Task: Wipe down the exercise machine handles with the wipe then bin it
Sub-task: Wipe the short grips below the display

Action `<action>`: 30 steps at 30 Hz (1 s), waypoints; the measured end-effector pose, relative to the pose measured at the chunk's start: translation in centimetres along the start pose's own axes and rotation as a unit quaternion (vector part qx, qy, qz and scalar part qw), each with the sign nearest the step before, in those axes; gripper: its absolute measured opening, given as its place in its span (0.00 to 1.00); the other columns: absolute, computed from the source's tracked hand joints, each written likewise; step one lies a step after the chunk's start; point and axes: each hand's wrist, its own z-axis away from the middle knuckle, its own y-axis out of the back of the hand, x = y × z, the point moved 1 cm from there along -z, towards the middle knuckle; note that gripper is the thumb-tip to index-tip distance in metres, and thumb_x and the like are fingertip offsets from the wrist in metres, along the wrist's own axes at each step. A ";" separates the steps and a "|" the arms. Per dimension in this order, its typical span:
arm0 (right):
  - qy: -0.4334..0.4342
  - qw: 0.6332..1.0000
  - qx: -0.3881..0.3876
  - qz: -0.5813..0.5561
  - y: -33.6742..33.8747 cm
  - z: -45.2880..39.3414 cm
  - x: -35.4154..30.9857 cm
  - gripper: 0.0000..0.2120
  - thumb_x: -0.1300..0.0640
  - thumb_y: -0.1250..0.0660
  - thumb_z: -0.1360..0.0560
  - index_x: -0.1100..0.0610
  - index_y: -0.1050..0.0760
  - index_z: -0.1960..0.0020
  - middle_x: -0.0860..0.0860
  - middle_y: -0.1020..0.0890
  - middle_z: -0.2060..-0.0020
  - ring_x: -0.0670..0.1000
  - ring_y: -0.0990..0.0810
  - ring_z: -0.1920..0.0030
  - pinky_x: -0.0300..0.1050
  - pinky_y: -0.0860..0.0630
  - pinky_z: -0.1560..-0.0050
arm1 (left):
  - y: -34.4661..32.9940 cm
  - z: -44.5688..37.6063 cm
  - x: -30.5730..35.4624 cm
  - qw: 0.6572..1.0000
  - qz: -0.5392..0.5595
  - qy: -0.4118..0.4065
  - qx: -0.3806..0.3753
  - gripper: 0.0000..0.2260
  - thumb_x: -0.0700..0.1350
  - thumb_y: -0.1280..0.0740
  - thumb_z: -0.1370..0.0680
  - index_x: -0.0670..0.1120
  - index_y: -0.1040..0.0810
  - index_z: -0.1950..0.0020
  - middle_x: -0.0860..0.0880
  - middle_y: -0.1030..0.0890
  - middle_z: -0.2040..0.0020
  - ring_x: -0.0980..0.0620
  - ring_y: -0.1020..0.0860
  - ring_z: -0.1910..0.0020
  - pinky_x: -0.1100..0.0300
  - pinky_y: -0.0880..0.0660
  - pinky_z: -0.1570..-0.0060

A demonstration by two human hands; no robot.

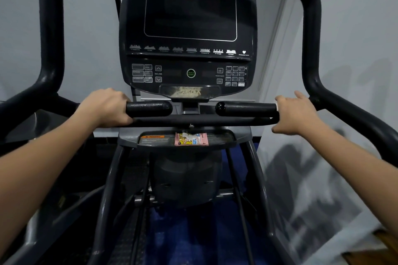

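Note:
I face a black exercise machine with a console [189,34]. Two short black handles point inward below it: the left handle [150,108] and the right handle [247,108]. My left hand [107,107] grips the outer end of the left handle. My right hand [295,113] is wrapped over the outer end of the right handle, with a small sliver of white wipe [277,107] showing under its fingers. A pink wipe packet [191,139], torn open, lies in the tray [221,139] under the crossbar.
Tall curved black arm bars rise at left [50,49] and right [312,38]. A horizontal crossbar [193,121] runs below the handles. Grey walls stand behind and to the right; blue floor shows beneath the frame. No bin is in view.

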 end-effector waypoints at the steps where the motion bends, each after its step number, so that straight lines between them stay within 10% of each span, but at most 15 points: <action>1: -0.011 1.000 -0.012 -0.022 0.3 -0.5 -0.2 0.36 0.41 0.29 0.38 0.56 0.29 0.34 0.51 0.16 0.56 0.54 0.17 0.49 0.51 0.44 0.22 | 0.0 0.0 0.0 1.000 0.001 0.002 0.000 0.14 0.59 0.27 0.29 0.50 0.23 0.64 0.48 0.24 0.66 0.42 0.25 0.63 0.56 0.27 0.62; 11: 0.091 0.979 0.126 -0.134 -2.2 3.7 -1.9 0.57 0.41 0.22 0.44 0.55 0.44 0.22 0.55 0.33 0.27 0.59 0.37 0.24 0.55 0.49 0.21 | -0.2 -0.1 -0.1 1.000 -0.006 0.001 0.006 0.14 0.59 0.27 0.29 0.51 0.24 0.65 0.47 0.21 0.64 0.42 0.24 0.64 0.55 0.27 0.63; 17: -0.017 0.978 0.137 -0.157 -1.9 4.1 -3.9 0.56 0.48 0.22 0.43 0.61 0.44 0.23 0.59 0.37 0.25 0.62 0.43 0.22 0.58 0.54 0.20 | -0.2 0.0 -0.1 1.000 0.005 0.004 0.003 0.14 0.60 0.27 0.30 0.51 0.24 0.65 0.48 0.24 0.66 0.42 0.25 0.64 0.56 0.28 0.62; 21: 0.072 0.954 0.184 -0.225 -1.2 5.5 -8.8 0.51 0.51 0.29 0.38 0.58 0.47 0.19 0.57 0.42 0.21 0.59 0.49 0.19 0.55 0.57 0.19 | -0.2 -0.1 -0.2 1.000 0.005 0.005 0.001 0.14 0.59 0.27 0.30 0.51 0.25 0.66 0.48 0.25 0.67 0.42 0.25 0.64 0.55 0.27 0.62; 30: 0.071 0.910 0.217 -0.346 -0.3 4.1 -3.6 0.22 0.48 0.51 0.15 0.56 0.23 0.35 0.51 0.18 0.39 0.54 0.23 0.35 0.55 0.38 0.24 | -0.5 -0.2 -0.4 1.000 0.010 -0.003 0.005 0.15 0.59 0.27 0.30 0.52 0.25 0.67 0.49 0.24 0.68 0.42 0.24 0.65 0.55 0.27 0.63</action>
